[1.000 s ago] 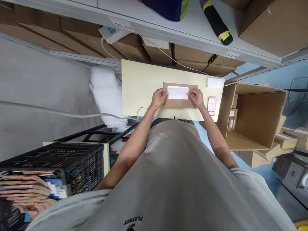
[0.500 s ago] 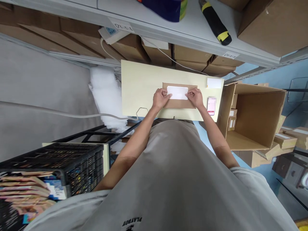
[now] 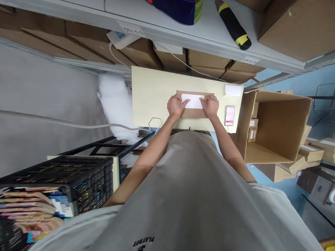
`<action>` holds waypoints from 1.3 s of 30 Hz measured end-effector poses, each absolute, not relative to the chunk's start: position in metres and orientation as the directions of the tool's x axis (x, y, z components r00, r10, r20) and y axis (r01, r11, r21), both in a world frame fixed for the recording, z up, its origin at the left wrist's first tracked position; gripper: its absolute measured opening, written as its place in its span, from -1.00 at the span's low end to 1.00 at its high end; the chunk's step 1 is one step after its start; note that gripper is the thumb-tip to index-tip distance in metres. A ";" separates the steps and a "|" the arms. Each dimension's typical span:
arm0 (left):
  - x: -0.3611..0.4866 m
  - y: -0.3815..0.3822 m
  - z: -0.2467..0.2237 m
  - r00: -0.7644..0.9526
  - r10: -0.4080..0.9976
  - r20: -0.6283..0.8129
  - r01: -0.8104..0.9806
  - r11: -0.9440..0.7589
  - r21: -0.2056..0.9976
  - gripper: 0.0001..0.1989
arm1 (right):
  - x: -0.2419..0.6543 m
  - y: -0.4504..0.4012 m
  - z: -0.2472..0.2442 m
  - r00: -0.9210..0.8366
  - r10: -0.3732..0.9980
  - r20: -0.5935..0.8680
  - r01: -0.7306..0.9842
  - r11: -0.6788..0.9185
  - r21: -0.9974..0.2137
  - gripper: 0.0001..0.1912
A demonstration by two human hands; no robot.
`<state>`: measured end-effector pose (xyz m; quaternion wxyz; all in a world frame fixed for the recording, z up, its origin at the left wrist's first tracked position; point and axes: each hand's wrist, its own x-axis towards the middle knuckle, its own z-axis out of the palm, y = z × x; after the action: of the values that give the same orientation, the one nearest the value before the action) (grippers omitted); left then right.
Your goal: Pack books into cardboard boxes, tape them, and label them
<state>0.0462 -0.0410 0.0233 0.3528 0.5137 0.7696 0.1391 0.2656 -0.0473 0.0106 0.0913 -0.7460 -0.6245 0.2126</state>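
Note:
A flat brown cardboard box (image 3: pixel 195 113) lies on the pale tabletop (image 3: pixel 151 94) in front of me. On its upper face rests a blank-looking white label (image 3: pixel 194 101). My left hand (image 3: pixel 176 105) is at the label's left end, thumb pressed on it and the other fingers curled. At the right end, my right hand (image 3: pixel 210 105) also has its thumb on the label, with its fingers bent in. The fingertips' exact hold is too small to make out.
Right of the hands lie a phone (image 3: pixel 229 115) and a stack of white labels (image 3: pixel 232 90). A large open carton (image 3: pixel 277 129) stands beyond the table's right edge. Above runs a shelf (image 3: pixel 167 31) with a utility knife (image 3: pixel 233 26). A black crate (image 3: pixel 91 184) sits lower left.
Both thumbs have slid inward over the label, and the right hand has turned to lie more over the box. The label and box have barely moved.

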 end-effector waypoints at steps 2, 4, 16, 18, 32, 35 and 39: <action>0.047 -0.039 0.026 -0.237 0.877 -0.418 0.676 0.458 0.577 -0.57 | 0.264 -0.046 0.012 0.139 0.968 -0.210 0.895 -0.214 -0.392 -0.49; 0.047 -0.038 0.027 -0.255 0.869 -0.423 0.664 0.475 0.577 -0.55 | 0.264 -0.044 0.013 0.135 0.967 -0.216 0.896 -0.212 -0.389 -0.50; 0.057 -0.043 0.025 -0.143 0.955 -0.261 0.709 0.283 0.646 -0.62 | 0.248 -0.054 0.027 0.065 0.984 -0.163 0.910 -0.126 -0.394 -0.51; 0.069 -0.055 0.026 0.085 0.985 -0.149 0.719 0.043 0.694 -0.42 | 0.235 -0.067 0.030 -0.079 0.984 -0.162 0.915 0.007 -0.404 -0.37; 0.033 -0.064 0.014 0.216 0.948 -0.235 0.778 -0.021 0.628 -0.17 | 0.243 -0.085 0.024 -0.075 0.964 -0.254 0.946 -0.011 -0.324 -0.25; 0.039 -0.069 0.013 0.218 0.953 -0.212 0.776 -0.037 0.630 -0.19 | 0.248 -0.086 0.027 -0.031 0.967 -0.253 0.958 -0.043 -0.282 -0.25; 0.055 -0.084 0.013 0.383 0.901 -0.206 0.735 -0.162 0.659 -0.23 | 0.242 -0.088 0.028 -0.079 0.968 -0.238 0.954 0.004 -0.300 -0.28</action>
<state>0.0546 -0.0843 0.0132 0.3528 0.7530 0.5429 0.1176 0.2424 -0.0880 0.0278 0.0181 -0.6782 -0.7084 0.1945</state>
